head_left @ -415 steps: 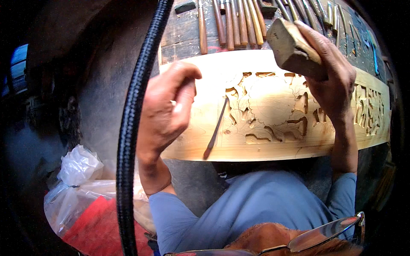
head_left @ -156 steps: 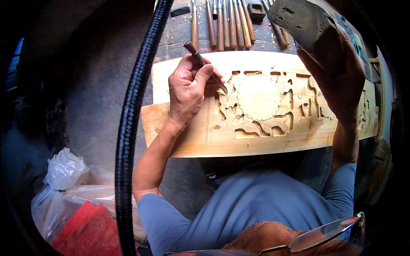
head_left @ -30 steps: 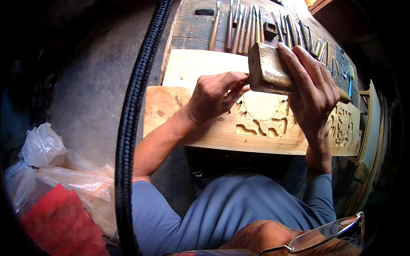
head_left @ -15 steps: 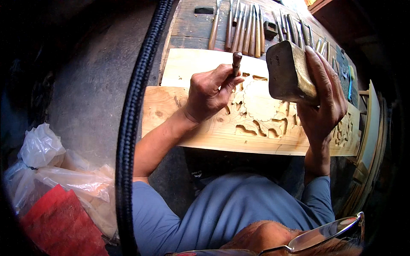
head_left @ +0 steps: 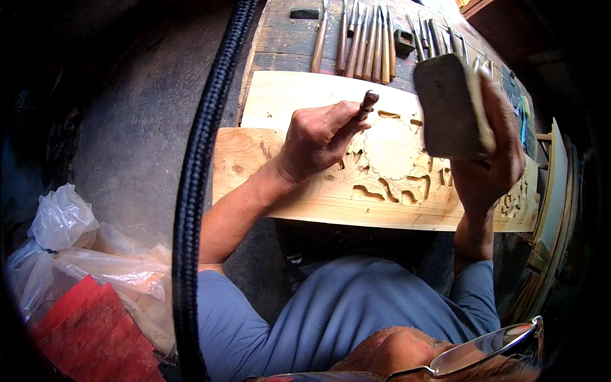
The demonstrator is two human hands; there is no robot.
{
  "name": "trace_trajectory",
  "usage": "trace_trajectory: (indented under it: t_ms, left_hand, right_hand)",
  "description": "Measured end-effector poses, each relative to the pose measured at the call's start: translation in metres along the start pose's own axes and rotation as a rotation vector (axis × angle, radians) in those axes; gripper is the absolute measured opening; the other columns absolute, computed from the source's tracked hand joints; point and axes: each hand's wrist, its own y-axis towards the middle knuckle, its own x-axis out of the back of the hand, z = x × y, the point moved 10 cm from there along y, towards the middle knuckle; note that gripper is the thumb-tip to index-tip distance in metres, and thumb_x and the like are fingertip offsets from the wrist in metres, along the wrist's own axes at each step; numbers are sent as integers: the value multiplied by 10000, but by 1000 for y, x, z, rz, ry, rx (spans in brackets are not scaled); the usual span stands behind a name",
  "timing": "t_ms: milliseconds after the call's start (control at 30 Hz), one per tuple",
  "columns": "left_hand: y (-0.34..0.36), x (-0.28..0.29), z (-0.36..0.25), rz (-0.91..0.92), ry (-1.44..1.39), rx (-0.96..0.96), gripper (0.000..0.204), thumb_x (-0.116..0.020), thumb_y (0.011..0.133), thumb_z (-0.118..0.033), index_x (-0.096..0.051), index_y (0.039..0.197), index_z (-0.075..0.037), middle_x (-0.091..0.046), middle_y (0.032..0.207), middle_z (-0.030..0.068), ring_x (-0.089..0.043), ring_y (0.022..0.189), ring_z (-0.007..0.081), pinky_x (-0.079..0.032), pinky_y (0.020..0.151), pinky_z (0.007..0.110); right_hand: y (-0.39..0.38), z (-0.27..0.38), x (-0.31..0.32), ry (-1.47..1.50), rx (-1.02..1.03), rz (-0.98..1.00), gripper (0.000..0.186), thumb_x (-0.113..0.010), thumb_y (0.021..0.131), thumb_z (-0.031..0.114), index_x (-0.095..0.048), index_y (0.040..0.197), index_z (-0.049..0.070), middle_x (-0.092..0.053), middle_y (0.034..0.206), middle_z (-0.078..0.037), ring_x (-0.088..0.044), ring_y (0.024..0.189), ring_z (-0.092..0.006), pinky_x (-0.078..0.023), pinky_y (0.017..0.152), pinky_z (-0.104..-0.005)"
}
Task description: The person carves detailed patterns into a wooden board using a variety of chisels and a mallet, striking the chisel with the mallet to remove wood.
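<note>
My left hand is closed around a carving chisel. The dark rounded end of its handle sticks up above my thumb, while the blade is hidden below my fist. Under that hand lies a pale wooden board, with a scalloped round outline and several cut-through openings around it. My right hand grips a blocky wooden mallet, raised above the board to the right of the chisel and apart from it. The mallet's broad flat face shows; the fingers behind it are partly hidden and blurred.
Several wood-handled chisels lie in a row along the bench's far side, beside a small dark block. A black braided cord crosses the view at left. Plastic bags and a red sheet are at lower left.
The mallet has swung right and turned, showing more of its flat face. My left hand has tipped the chisel handle slightly to the right and lower.
</note>
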Motion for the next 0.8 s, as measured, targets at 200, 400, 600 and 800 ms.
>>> trace_trajectory:
  t_ms: [200, 400, 600, 800]
  left_hand:
    - [0, 0, -10, -10, 31, -58, 139, -845, 934, -56, -752, 1035, -35, -782, 856, 137, -784, 733, 294, -598, 654, 375]
    - [-1, 7, 7, -126, 82, 97, 137, -827, 960, -39, -749, 1072, -24, -788, 845, 107, -779, 734, 160, -591, 648, 331]
    - [-2, -1, 3, -116, -21, 117, 149, -821, 949, -33, -687, 1011, -15, -755, 811, 122, -772, 682, 218, -566, 584, 351]
    - [3, -11, -6, -75, -60, 125, 160, -831, 937, -29, -721, 1051, -12, -757, 815, 121, -771, 686, 213, -562, 578, 350]
  right_hand:
    - [6, 3, -32, -100, 33, 170, 537, -812, 901, 14, -741, 1411, 166, -769, 1328, -138, -766, 1168, -288, -627, 1017, -417]
    - [1, -10, -11, -149, 86, -3, 566, -726, 879, -64, -761, 1396, 163, -801, 1286, -107, -779, 1146, -282, -623, 992, -394]
    - [1, -7, 4, -143, 64, 46, 678, -676, 780, -132, -753, 1405, 120, -797, 1295, -129, -769, 1182, -298, -609, 1021, -407]
    - [4, -8, 12, -105, 63, 73, 687, -663, 766, -140, -743, 1409, 90, -794, 1309, -123, -760, 1204, -312, -601, 1051, -421]
